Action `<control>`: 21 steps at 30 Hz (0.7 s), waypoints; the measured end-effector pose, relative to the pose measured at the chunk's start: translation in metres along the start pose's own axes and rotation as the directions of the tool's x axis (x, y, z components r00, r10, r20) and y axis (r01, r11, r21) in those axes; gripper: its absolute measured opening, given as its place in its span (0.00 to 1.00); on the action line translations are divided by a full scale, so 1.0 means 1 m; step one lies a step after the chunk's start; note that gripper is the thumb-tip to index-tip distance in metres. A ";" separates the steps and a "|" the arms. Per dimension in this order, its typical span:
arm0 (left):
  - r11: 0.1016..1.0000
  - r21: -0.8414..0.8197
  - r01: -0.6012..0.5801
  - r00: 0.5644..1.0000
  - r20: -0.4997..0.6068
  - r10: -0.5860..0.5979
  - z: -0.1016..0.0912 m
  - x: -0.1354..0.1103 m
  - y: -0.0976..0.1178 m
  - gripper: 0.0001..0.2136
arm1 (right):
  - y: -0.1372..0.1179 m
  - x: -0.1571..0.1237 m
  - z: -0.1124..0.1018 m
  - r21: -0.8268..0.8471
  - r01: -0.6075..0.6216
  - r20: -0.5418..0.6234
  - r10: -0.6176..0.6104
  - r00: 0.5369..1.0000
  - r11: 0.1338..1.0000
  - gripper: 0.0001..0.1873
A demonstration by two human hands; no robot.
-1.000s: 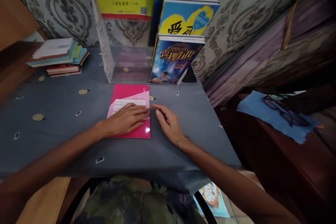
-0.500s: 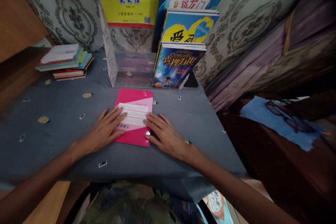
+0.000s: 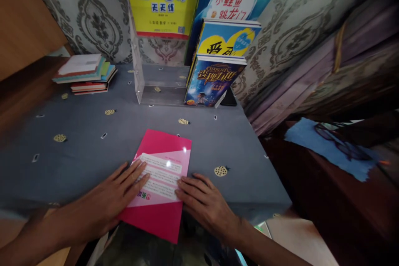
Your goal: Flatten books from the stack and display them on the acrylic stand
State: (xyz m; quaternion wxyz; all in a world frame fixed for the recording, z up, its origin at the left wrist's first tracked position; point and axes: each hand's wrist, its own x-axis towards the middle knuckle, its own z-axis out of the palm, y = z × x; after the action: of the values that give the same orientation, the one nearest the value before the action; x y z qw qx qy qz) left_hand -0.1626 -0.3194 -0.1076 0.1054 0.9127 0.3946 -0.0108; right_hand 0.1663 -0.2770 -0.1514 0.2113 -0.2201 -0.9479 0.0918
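Note:
A thin pink book (image 3: 160,149) with a pale printed panel lies between my two hands, its text upside down to me. It is turned slightly, and its near end reaches past the table's front edge over my lap. My left hand (image 3: 120,193) grips its left side, with the fingers stretched over the cover and the thumb hidden. At its right side my right hand (image 3: 208,203) holds the edge, fingertips on the cover; that thumb is hidden too.
A clear acrylic stand (image 3: 162,94) holds a yellow workbook (image 3: 162,4), a dark blue storybook (image 3: 212,81) and other books at the back. Stacked books (image 3: 84,70) lie at the left. Glasses (image 3: 338,137) rest on a blue cloth (image 3: 307,137) at the right.
Both hands have brought the pink book toward my body, from flat on the table to partly over its front edge. It has turned slightly. The view has shifted a little.

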 end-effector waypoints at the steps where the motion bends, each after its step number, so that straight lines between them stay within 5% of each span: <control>1: 1.000 -0.003 -0.010 1.000 -0.009 0.010 -0.003 -0.003 0.003 0.45 | -0.002 0.000 0.001 0.019 0.008 -0.045 -0.007 0.999 1.000 0.18; 7: 0.995 -0.085 -0.055 0.998 -0.019 0.054 -0.051 -0.028 -0.007 0.40 | -0.008 0.019 -0.033 0.129 0.104 -0.152 -0.084 0.985 0.986 0.17; 12: 0.951 -0.305 0.048 0.970 -0.214 -0.118 -0.095 -0.010 -0.039 0.22 | 0.002 0.055 -0.066 0.237 0.068 -0.323 0.013 0.946 0.969 0.14; 15: 0.851 -0.519 0.076 0.813 -0.462 -0.355 -0.102 0.033 -0.055 0.17 | 0.019 0.084 -0.070 0.312 -0.109 -0.458 0.250 0.853 0.944 0.09; 18: 0.722 -0.681 -0.121 0.635 -0.612 -0.471 -0.101 0.081 -0.072 0.16 | 0.042 0.116 -0.071 0.531 -0.170 -0.495 0.468 0.732 0.830 0.12; 21: 0.604 -0.756 -0.253 0.571 -0.620 -0.537 -0.099 0.112 -0.092 0.15 | 0.068 0.142 -0.072 0.701 -0.132 -0.437 0.568 0.697 0.701 0.16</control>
State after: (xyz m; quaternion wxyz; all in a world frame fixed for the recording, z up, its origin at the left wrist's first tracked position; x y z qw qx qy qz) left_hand -0.1582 -0.1582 -0.0397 0.2988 0.6274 0.4411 0.5679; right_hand 0.1083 -0.1461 -0.0543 0.5500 -0.3430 -0.6707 0.3605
